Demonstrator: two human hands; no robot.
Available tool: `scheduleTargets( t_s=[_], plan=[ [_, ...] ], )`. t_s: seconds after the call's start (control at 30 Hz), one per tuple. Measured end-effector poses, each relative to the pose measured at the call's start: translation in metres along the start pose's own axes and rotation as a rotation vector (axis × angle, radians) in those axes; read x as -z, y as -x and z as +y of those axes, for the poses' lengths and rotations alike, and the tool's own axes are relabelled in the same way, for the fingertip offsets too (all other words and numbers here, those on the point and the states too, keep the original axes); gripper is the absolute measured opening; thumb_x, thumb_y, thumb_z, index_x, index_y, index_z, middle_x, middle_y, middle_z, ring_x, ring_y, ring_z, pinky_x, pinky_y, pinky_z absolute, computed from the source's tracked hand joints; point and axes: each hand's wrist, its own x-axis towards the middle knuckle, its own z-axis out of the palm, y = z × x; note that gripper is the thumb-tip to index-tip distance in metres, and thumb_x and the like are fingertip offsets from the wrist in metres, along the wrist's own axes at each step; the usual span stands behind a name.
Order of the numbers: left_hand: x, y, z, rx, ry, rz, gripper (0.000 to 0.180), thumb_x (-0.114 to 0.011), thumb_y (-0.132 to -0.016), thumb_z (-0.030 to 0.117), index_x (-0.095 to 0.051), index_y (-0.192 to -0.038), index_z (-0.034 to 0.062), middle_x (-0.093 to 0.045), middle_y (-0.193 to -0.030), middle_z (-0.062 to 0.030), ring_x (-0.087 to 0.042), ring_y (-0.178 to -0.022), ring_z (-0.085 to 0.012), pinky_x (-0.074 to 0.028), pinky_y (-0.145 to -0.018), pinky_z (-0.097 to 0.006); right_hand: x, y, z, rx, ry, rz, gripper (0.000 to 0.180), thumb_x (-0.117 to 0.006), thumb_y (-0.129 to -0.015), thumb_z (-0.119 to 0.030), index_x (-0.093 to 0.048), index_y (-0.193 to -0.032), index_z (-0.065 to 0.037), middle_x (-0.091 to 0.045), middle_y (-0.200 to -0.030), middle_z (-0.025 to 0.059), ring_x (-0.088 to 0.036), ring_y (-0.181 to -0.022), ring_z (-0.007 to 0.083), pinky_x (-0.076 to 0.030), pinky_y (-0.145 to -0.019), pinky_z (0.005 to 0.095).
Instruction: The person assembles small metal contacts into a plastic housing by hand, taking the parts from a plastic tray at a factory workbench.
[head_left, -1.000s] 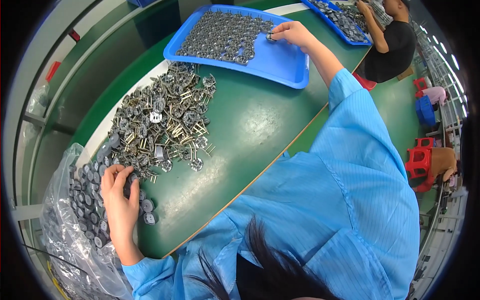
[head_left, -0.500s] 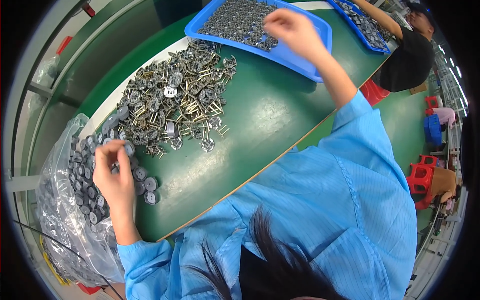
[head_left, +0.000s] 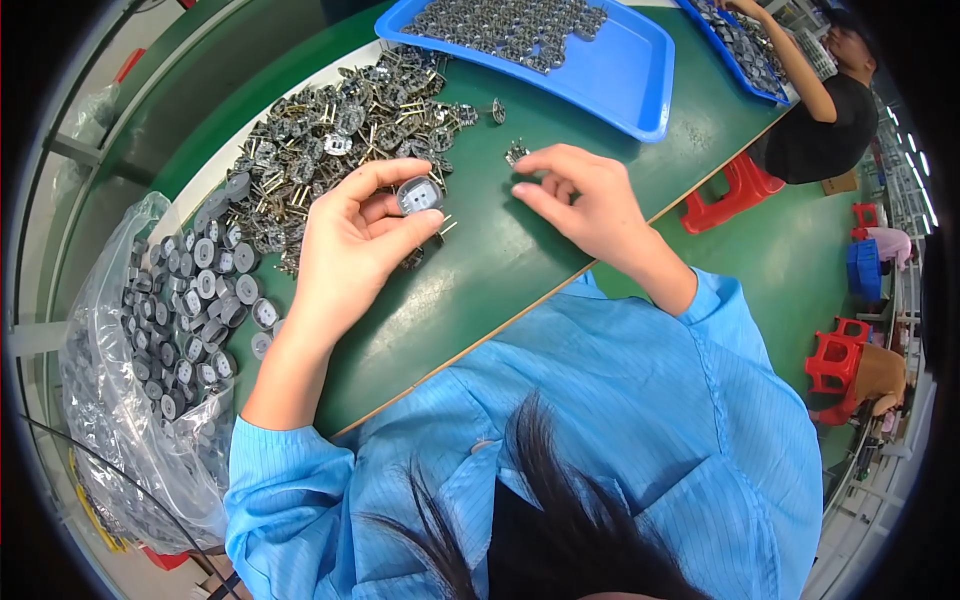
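Note:
My left hand (head_left: 350, 235) is closed, holding a round grey plastic cap (head_left: 419, 195) between thumb and fingers. The cap's pale slotted face is turned up. My right hand (head_left: 585, 200) is over the table with thumb and index finger apart. A small round part with metal pins (head_left: 516, 152) is right by its index fingertip; a firm hold does not show. Another pinned part (head_left: 498, 110) is farther back, toward the tray. Beyond my left hand spreads a heap of pinned parts (head_left: 340, 120); several more grey caps (head_left: 200, 300) lie to its left.
A blue tray (head_left: 655, 95) with rows of pinned parts stands at the back of the green table (head_left: 480, 270). A clear plastic bag (head_left: 100, 350) of caps is at the left. At the far right, a co-worker (head_left: 825, 120) works at another blue tray (head_left: 740, 70), near a red stool (head_left: 735, 195).
My left hand has come right and up from the caps, bringing a grey cap. My right hand has come down from the tray toward the table's middle. Two pinned parts now show there.

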Motion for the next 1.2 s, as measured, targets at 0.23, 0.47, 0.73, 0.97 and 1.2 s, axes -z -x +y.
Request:
scheduleTargets(
  t_s=[0.23,0.47,0.73,0.97,1.2],
  plan=[
    [-0.003,0.000,-0.014,-0.254,-0.305,0.053,0.032,-0.066,-0.076,-0.008,-0.059,-0.106,-0.0026,-0.058,-0.104,-0.0079,-0.061,-0.089,-0.0112,-0.053,-0.074,-0.021,0.007,-0.037,0.022,0.172,0.114,0.055,0.015,-0.067,-0.078,-0.010,-0.064,-0.090,-0.002,-0.063,-0.081,0.0089,-0.059,-0.061,0.0175,-0.048,-0.055,0.0293],
    [-0.001,0.003,-0.012,-0.128,-0.195,0.138,0.037,-0.071,-0.074,-0.004,-0.054,-0.107,-0.0048,-0.062,-0.094,-0.0091,-0.061,-0.084,-0.0114,-0.052,-0.070,-0.023,-0.011,-0.043,-0.022,-0.088,-0.834,-0.254,0.008,-0.070,-0.078,-0.006,-0.065,-0.085,-0.004,-0.064,-0.084,0.0000,-0.059,-0.073,0.0071,-0.047,-0.062,0.0218],
    [0.004,0.006,-0.012,-0.188,-0.184,0.118,0.033,-0.071,-0.075,-0.003,-0.057,-0.105,-0.0047,-0.061,-0.091,-0.0075,-0.059,-0.078,-0.0079,-0.052,-0.067,-0.021,-0.036,-0.050,-0.047,0.214,-0.345,-0.026,0.012,-0.072,-0.073,-0.011,-0.064,-0.078,-0.004,-0.059,-0.084,0.0030,-0.052,-0.061,0.0128,-0.043,-0.052,0.0249],
    [0.007,0.008,-0.010,-0.247,-0.253,0.134,0.032,-0.071,-0.074,-0.002,-0.058,-0.103,-0.0008,-0.060,-0.088,-0.0055,-0.059,-0.070,-0.0079,-0.053,-0.067,-0.022,-0.037,-0.044,-0.059,0.136,-0.359,0.018,0.017,-0.069,-0.074,-0.004,-0.061,-0.089,-0.001,-0.061,-0.085,0.0061,-0.063,-0.070,0.0144,-0.054,-0.064,0.0264],
    [-0.004,0.011,-0.015,-0.684,-0.851,0.135,0.033,-0.079,-0.060,0.007,-0.061,-0.087,0.0046,-0.057,-0.089,-0.0063,-0.060,-0.077,-0.0212,-0.049,-0.066,-0.032,-0.015,-0.031,-0.054,-0.160,-0.498,-0.302,0.017,-0.069,-0.075,-0.004,-0.063,-0.090,0.002,-0.065,-0.077,0.0078,-0.063,-0.069,0.0103,-0.054,-0.065,0.0244]
  ],
)
